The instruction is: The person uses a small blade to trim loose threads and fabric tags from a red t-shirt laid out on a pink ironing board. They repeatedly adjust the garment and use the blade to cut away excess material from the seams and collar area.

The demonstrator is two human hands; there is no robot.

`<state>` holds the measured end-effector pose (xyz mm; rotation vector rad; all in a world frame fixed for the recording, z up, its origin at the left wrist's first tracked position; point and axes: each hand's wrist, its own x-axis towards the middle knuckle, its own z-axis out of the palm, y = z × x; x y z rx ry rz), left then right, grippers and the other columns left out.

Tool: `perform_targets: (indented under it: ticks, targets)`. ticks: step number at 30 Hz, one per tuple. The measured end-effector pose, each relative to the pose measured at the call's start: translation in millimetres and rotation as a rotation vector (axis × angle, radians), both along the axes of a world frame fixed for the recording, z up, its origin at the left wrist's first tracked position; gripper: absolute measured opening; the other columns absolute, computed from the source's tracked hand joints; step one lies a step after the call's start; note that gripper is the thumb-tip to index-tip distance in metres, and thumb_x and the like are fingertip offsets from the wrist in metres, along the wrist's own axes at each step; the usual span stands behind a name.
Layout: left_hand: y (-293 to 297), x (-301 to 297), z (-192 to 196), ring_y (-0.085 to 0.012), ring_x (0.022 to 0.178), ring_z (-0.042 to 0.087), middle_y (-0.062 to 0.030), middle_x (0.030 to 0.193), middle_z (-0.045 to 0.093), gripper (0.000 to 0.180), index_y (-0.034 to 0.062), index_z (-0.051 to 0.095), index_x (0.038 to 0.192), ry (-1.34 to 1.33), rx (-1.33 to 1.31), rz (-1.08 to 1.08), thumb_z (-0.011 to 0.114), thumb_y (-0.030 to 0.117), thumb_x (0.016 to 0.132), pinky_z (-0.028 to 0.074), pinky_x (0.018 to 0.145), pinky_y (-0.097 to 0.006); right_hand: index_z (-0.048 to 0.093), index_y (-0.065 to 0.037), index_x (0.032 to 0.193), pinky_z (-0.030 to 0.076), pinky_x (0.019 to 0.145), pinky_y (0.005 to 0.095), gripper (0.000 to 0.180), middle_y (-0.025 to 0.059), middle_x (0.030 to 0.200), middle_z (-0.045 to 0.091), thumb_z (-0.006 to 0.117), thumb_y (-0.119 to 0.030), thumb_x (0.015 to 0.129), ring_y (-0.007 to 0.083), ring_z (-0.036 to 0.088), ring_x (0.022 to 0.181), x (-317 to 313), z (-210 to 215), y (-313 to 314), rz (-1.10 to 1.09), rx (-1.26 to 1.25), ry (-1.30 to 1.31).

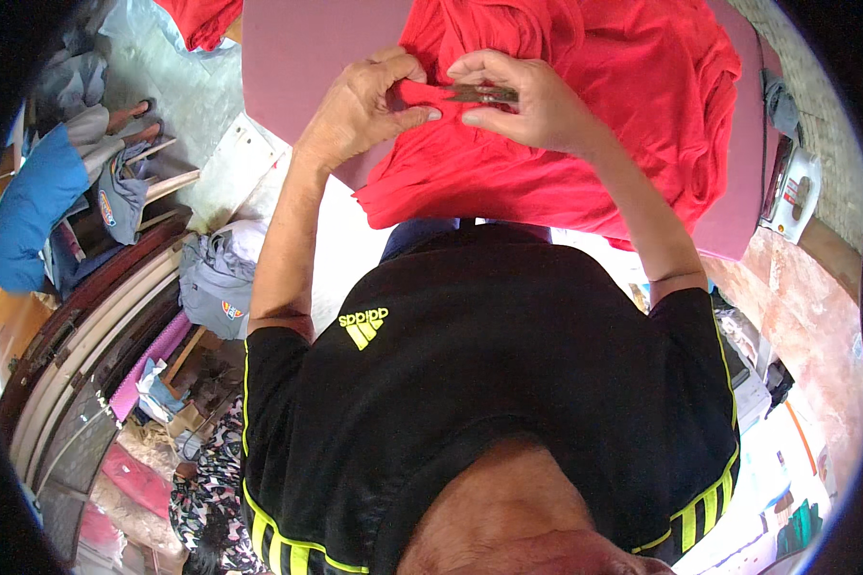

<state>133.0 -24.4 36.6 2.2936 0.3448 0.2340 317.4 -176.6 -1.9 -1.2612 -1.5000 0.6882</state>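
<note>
Upper centre: the curled left hand [364, 105] holds red fabric [642, 91] while the half-closed right hand [537, 101] grips apparent snips [484, 94], whose tips, straying, could nick it.

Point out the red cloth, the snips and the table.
Red cloth [647, 91]: head view, on its spread right part.
Snips [470, 94]: head view, on the dark blades.
Table [307, 57]: head view, on its bare top, left of the cloth.
</note>
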Motion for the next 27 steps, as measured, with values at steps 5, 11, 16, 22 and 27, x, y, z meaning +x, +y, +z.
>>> perform_targets:
  ticks: [5,11,16,22,27]
  targets:
    - [-22.2,-11.7,-25.1,-0.0194,0.067,0.057,-0.0077,0.076,0.056,0.019,0.0015,0.057,0.084,-0.112,0.019,0.324,0.073,0.001,0.074,0.046,0.061,-0.029,0.067,-0.004,0.092,0.056,0.069,0.0309,0.023,0.0062,0.092,0.067,0.074,0.004,0.072,0.0178,0.068,0.078,-27.6,-3.8,-3.0,-0.188,0.019,-0.24]
    - [-34.9,-13.8,-56.0,-0.0203,0.07,0.061,-0.008,0.079,0.063,0.022,0.0039,0.056,0.08,-0.321,0.005,0.528,0.071,-0.006,0.068,0.049,0.063,-0.03,0.069,-0.006,0.089,0.056,0.064,0.0316,0.027,0.0032,0.091,0.067,0.073,0.005,0.065,0.0193,0.068,0.074,-40.0,-9.5,-3.9,-0.205,0.163,-0.346]
    - [-34.1,-18.3,-60.6,-0.0192,0.071,0.062,-0.008,0.081,0.064,0.024,0.0049,0.057,0.08,-0.355,-0.022,0.537,0.073,-0.007,0.067,0.049,0.062,-0.029,0.069,-0.007,0.093,0.056,0.064,0.0314,0.029,0.003,0.092,0.067,0.074,0.002,0.066,0.0193,0.067,0.072,-42.1,-4.2,0.1,-0.208,0.071,-0.286]
    - [-36.0,-16.9,-57.9,-0.0191,0.072,0.063,-0.008,0.081,0.065,0.024,0.0056,0.058,0.078,-0.364,-0.016,0.51,0.074,-0.007,0.066,0.049,0.062,-0.03,0.068,-0.007,0.098,0.054,0.062,0.0311,0.024,0.0037,0.085,0.064,0.071,0.003,0.076,0.0191,0.065,0.069,-50.7,0.2,11.2,-0.236,-0.012,-0.33]
    - [-35.8,-15.8,-63.6,-0.0217,0.075,0.066,-0.0087,0.081,0.066,0.024,0.0059,0.057,0.077,-0.459,0.073,0.476,0.073,-0.007,0.065,0.051,0.064,-0.031,0.065,-0.008,0.098,0.052,0.061,0.0344,0.018,0.0064,0.083,0.063,0.071,-0.008,0.081,0.0233,0.066,0.07,-40.0,-4.8,0.9,-0.229,-0.076,-0.083]
